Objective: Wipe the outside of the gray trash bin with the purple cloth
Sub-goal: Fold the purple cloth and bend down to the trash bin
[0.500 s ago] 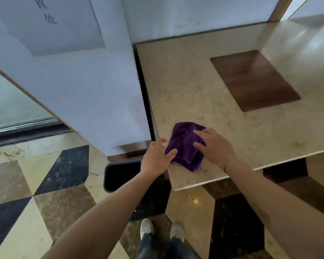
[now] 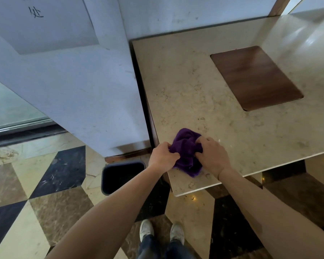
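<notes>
The purple cloth (image 2: 186, 152) lies bunched near the front left corner of the beige marble counter (image 2: 204, 86). My left hand (image 2: 162, 157) grips its left side and my right hand (image 2: 212, 156) grips its right side, fingers curled into the fabric. The gray trash bin (image 2: 120, 176) stands on the floor below and to the left of the counter corner, seen from above with its dark inside showing; my left forearm crosses its right edge.
A white pillar (image 2: 79, 86) stands against the counter's left side, just behind the bin. A brown wooden inset (image 2: 254, 77) sits in the countertop. My two feet (image 2: 161, 232) stand on the checkered marble floor (image 2: 51, 206).
Both hands were resting open on the cloth; now their fingers have closed and bunched it up between them.
</notes>
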`<control>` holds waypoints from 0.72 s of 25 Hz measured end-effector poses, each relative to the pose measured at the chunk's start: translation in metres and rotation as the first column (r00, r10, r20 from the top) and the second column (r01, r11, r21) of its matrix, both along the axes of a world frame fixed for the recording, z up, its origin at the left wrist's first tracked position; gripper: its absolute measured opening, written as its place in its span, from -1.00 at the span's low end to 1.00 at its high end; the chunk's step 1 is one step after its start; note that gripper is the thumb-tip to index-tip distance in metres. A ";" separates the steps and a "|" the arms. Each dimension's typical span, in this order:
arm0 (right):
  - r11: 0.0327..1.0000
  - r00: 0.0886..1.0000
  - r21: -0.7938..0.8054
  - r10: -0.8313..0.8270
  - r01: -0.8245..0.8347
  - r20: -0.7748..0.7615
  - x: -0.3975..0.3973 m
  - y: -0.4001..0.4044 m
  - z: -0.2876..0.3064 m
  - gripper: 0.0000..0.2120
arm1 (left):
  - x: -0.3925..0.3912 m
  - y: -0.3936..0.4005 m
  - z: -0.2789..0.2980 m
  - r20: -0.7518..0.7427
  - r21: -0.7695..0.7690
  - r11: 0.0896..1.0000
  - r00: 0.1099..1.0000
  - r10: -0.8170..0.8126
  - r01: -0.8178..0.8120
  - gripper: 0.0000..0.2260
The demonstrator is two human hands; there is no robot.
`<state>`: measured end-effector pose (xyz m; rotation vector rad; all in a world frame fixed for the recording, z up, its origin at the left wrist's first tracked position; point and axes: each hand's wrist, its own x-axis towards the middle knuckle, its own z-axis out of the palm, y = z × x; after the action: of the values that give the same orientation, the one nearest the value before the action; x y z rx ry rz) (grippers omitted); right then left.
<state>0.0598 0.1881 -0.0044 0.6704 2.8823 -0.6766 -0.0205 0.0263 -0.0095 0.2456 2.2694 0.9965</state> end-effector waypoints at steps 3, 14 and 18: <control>0.995 0.989 -0.093 -0.060 0.047 -0.138 0.015 -0.003 0.018 -0.75 | -0.004 -0.006 0.025 -0.062 0.117 0.993 0.998 0.027 -0.020 -0.80; 0.992 0.745 0.020 0.105 -0.122 -0.659 0.047 -0.064 0.149 -0.58 | 0.014 -0.078 0.214 -0.610 0.187 0.957 0.790 -0.064 0.222 -0.68; 0.955 0.738 -0.112 0.133 -0.273 -0.662 0.052 -0.090 0.176 -0.45 | 0.027 -0.108 0.249 -0.716 0.160 0.956 0.695 -0.057 0.244 -0.63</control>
<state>0.1120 0.0985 0.1721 0.0672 3.3323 -1.3829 0.0063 -0.0813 0.2390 1.0812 2.7188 1.2375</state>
